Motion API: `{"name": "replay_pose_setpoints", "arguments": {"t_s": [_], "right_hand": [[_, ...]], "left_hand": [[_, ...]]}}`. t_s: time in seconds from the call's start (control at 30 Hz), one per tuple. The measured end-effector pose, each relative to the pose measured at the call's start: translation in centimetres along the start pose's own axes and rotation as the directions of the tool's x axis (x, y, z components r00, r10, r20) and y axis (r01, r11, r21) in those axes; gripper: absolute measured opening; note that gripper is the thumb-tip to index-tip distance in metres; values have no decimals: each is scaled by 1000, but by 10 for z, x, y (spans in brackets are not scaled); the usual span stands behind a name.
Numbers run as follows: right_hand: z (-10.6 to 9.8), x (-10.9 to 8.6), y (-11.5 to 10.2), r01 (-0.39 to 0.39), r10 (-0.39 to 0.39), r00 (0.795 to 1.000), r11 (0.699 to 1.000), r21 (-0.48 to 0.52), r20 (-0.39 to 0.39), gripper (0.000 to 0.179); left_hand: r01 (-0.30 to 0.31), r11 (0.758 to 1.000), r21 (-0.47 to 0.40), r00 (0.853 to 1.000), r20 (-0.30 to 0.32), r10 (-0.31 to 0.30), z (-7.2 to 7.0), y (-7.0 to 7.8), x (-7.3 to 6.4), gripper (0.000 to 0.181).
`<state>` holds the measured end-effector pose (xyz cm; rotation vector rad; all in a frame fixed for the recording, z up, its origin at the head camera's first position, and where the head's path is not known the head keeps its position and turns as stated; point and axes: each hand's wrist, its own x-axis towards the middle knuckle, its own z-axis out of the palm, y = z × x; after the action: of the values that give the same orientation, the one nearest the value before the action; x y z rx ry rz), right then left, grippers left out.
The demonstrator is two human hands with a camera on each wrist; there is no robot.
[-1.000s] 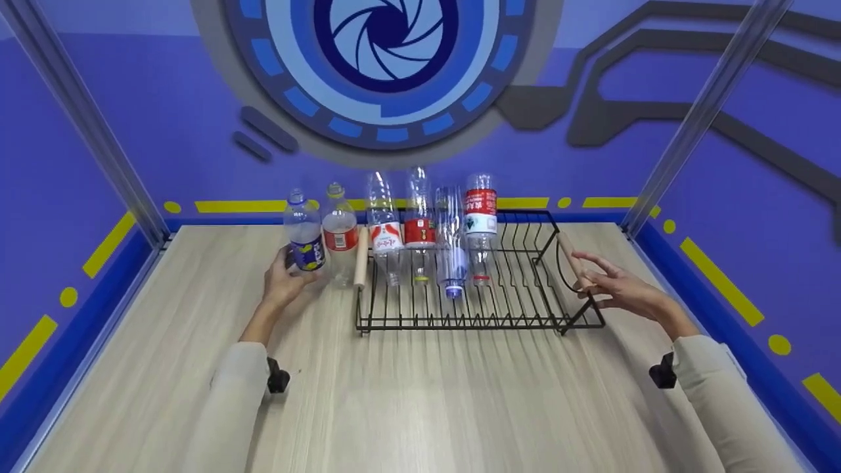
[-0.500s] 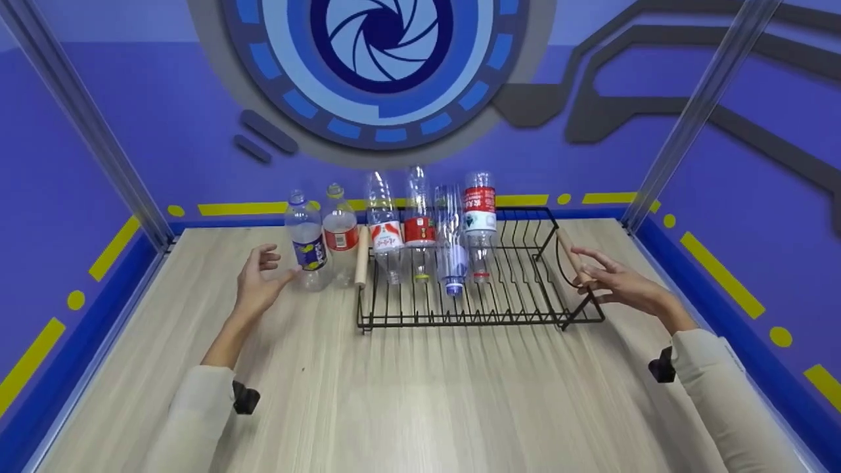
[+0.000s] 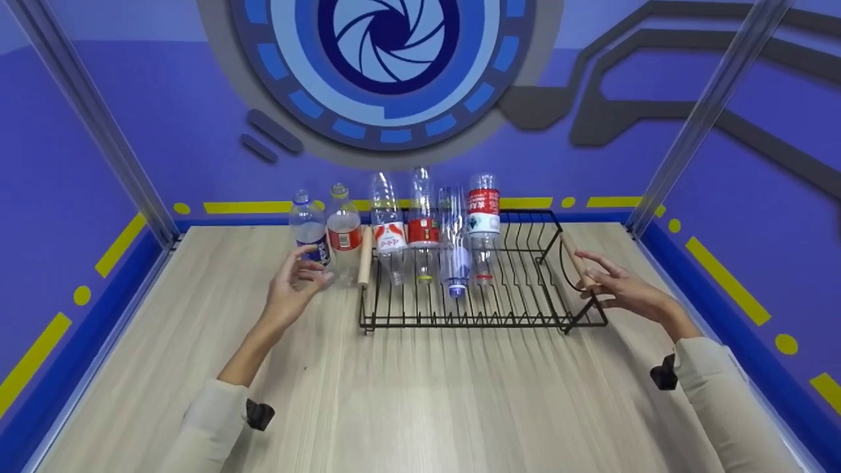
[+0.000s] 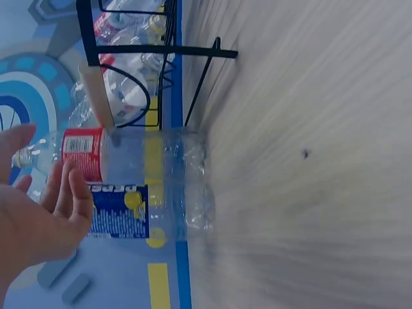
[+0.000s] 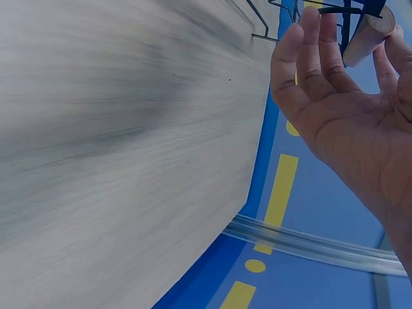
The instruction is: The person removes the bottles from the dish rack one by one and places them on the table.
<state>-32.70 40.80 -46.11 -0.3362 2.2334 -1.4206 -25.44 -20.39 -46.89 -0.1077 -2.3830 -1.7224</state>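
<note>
My left hand, fingers loosely bent, holds nothing and overlaps the lower part of an empty, clear plastic bottle with a blue label. That bottle stands upright beside another empty bottle with a red label. In the left wrist view, my fingertips lie across the edges of the red label and the blue label. My right hand has its thumb and fingers around the right wooden handle of a black wire dish rack. In the right wrist view the end of this handle shows between them.
Several empty bottles stand upside down along the rack's back, among them one with a red and white label and one with a blue cap. The rack's left wooden handle is close to the upright bottles. Blue walls enclose the wooden table.
My left hand let go of the blue-labelled bottle, drew back to the left, then came back right in front of it. The bottle stays upright; my right hand stays at the rack handle.
</note>
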Motion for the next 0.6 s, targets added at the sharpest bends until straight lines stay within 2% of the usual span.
{"name": "replay_pose_setpoints", "arguments": {"t_s": [0.1, 0.2, 0.3, 0.43, 0.6], "right_hand": [[1, 0, 1, 4, -4, 1000, 1000, 8, -7, 60], [1, 2, 2, 9, -9, 1000, 1000, 19, -7, 60], [1, 3, 2, 15, -15, 1000, 999, 35, -5, 60], [2, 3, 5, 17, -17, 1000, 999, 50, -3, 59], [1, 1, 6, 19, -19, 1000, 998, 61, -1, 58]], "left_hand": [[-33, 999, 3, 991, 131, 32, 9, -2, -3, 57], [-60, 998, 17, 967, 249, 54, 18, -3, -5, 55], [-74, 997, 28, 945, 322, 61, 25, -6, -4, 55], [-62, 998, 16, 932, 358, 52, 35, -10, 0, 58], [-37, 999, -6, 931, 363, 37, 43, -14, 4, 60]]}}
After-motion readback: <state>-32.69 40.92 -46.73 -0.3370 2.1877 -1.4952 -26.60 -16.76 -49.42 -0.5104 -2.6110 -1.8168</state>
